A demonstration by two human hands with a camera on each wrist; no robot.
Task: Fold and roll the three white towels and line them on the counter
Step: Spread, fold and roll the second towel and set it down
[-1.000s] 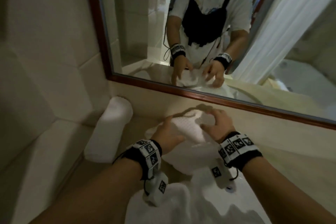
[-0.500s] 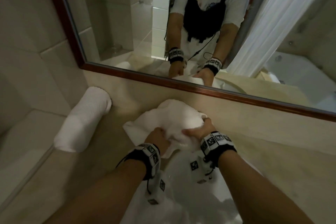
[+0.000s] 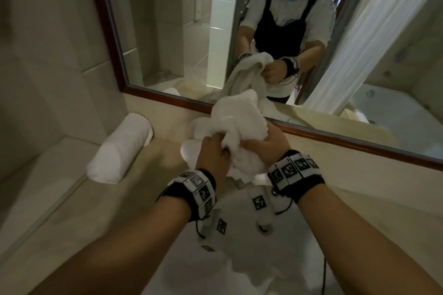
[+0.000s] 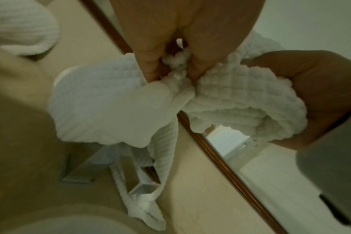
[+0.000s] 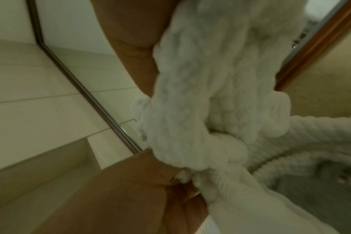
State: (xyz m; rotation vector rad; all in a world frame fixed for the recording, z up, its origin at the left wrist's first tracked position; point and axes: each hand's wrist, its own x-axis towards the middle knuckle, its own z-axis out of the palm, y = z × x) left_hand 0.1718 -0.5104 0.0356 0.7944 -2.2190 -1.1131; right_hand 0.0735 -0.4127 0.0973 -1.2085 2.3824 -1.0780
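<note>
While a rolled white waffle towel lies on the beige stone counter, our left hand and right hand grip a bunched white towel.

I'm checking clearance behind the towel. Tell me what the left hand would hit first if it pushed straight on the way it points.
Probably the bunched white towel the left hand already grips; beyond it the mirror, though depth is unclear.
</note>
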